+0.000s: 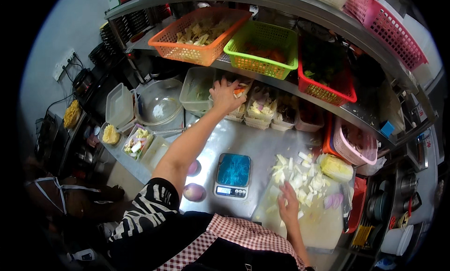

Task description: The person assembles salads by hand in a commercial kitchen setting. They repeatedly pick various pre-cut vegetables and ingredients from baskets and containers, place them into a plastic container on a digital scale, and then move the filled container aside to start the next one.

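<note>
My left hand [227,97] reaches to the row of tubs below the shelf, its fingers curled round mixed orange and white vegetable pieces [239,91]. The tub right under it is partly hidden by the hand. Over the pale cutting board [323,229] hovers my right hand [288,203], open, fingers stretched out, near chopped white vegetable pieces [300,179]. Purple onion slices [333,201] and a cut napa cabbage [336,167] lie toward the board's right side. Between my arms sits a digital scale [234,170] with a blue top, with a purple onion [194,192] to its left.
Overhead, a shelf bears an orange basket [183,50], a green basket [262,67] and a red basket [328,93]. A knife [346,217] rests at the board's right edge. Glass bowl [159,102] and clear tub [119,106] stand at left. Another person [70,200] is at lower left.
</note>
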`<state>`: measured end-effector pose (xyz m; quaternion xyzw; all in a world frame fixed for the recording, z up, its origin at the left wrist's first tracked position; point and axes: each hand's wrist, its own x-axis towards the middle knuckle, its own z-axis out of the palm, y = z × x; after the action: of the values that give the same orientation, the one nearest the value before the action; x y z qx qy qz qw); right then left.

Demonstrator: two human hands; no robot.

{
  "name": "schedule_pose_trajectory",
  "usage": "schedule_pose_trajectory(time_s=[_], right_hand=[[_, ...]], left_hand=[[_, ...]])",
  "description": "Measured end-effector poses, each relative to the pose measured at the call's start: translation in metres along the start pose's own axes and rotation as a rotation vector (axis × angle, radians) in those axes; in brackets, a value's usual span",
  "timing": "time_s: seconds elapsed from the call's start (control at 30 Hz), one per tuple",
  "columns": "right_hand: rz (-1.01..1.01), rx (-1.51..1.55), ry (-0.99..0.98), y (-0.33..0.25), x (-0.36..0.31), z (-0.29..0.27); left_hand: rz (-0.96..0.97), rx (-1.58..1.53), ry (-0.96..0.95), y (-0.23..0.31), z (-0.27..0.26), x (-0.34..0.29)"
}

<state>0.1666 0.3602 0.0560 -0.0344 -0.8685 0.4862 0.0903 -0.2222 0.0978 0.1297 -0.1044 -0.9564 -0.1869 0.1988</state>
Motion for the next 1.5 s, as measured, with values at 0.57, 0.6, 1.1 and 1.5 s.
schedule_pose_trajectory(time_s=[0.57,0.6,1.1,1.5], right_hand=[[0.156,0.083,0.074,0.027,-0.003,-0.030],[0.185,0.089,0.064,0.025,-0.003,-0.031],[0.289,0.105,0.048,0.018,-0.023,-0.039],[0.221,0.094,0.046,0.009,-0.050,-0.052]], left_hand=[[0.214,0.093,-0.299,-0.018,0.081,0.053],[0.217,0.093,-0.341,-0.025,0.087,0.061],[0.366,0.201,-0.260,-0.015,0.084,0.037],[0.116,-0.558,0.019,0.046,-0.006,-0.185]])
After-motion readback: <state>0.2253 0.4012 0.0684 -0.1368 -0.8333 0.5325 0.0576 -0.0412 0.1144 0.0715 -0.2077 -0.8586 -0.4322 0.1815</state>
